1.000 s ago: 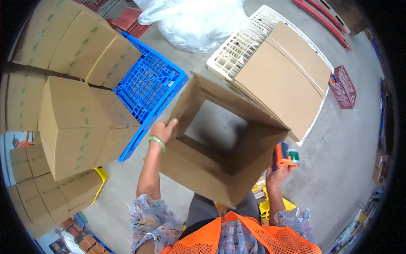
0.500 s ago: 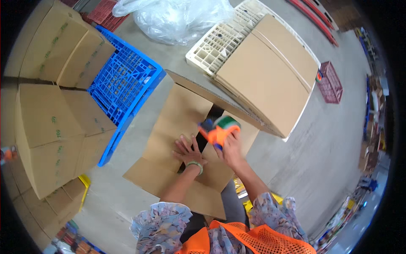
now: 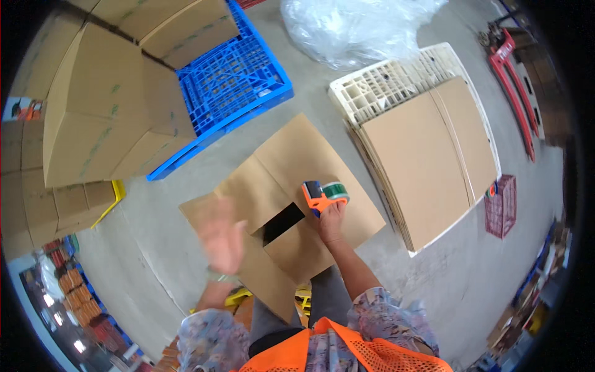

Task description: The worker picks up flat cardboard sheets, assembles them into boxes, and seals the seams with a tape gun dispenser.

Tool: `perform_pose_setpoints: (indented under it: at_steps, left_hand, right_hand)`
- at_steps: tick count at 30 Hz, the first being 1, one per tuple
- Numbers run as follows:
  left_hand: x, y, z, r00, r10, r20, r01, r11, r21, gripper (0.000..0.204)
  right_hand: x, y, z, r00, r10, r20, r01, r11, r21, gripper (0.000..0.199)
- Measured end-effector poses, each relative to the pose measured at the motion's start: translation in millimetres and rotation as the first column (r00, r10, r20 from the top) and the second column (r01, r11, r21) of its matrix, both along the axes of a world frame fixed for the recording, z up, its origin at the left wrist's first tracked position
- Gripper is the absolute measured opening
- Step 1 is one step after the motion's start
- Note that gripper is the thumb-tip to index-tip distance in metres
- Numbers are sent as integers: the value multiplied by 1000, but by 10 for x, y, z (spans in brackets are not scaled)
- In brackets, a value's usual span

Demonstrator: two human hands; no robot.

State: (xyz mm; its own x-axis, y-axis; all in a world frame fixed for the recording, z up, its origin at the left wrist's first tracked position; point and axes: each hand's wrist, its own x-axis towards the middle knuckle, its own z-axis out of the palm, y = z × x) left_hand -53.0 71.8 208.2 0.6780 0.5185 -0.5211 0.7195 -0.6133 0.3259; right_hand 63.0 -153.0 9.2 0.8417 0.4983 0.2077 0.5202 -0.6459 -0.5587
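A cardboard box (image 3: 273, 161) stands in front of me with its flaps spread outward. Between the panels a dark rectangular gap (image 3: 284, 224) shows. Over the box's right part, my right hand (image 3: 331, 224) is closed round an orange tape dispenser (image 3: 318, 199) with a roll of green tape on it. My left hand (image 3: 222, 239) is raised above the box's left flap, smeared by motion. Its thumb looks apart from the fingers, and nothing shows in it. A bracelet circles that wrist.
Flat cardboard sheets (image 3: 427, 161) lie strapped on a white pallet (image 3: 365, 93) at right. A blue pallet (image 3: 232, 80) with large cartons (image 3: 118, 105) stands at left. Clear plastic film (image 3: 353, 28), a red pallet jack (image 3: 514, 87) and a dark red crate (image 3: 501, 208) lie farther off.
My left hand has lifted off the box's inner flaps and moved left. The far flap, upright before, now lies folded outward. The view has turned; my right hand keeps the tape dispenser.
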Motion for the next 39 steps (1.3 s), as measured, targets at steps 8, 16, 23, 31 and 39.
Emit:
perform_pose_setpoints:
  at_steps: [8, 16, 23, 31, 39]
  left_hand:
    - [-454, -767, -574, 714, 131, 688, -255, 963, 82, 91]
    - [713, -982, -1903, 916, -239, 323, 159, 954, 255, 82]
    - [485, -1076, -2357, 543, -779, 314, 760, 615, 210, 69]
    - [460, -1144, -2030, 565, -705, 428, 778, 629, 9, 61]
    - [151, -215, -1623, 682, -9, 731, 119, 988, -99, 11]
  right_hand:
    - [38, -41, 25, 998, 60, -21, -60, 998, 13, 42]
    - [225, -258, 566, 635, -50, -770, 355, 905, 233, 31]
    - [513, 89, 1170, 386, 388, -837, 291, 810, 510, 32]
    - [664, 903, 703, 72, 379, -923, 13, 925, 381, 33]
    - [775, 808, 706, 26, 379, -925, 84, 921, 380, 37]
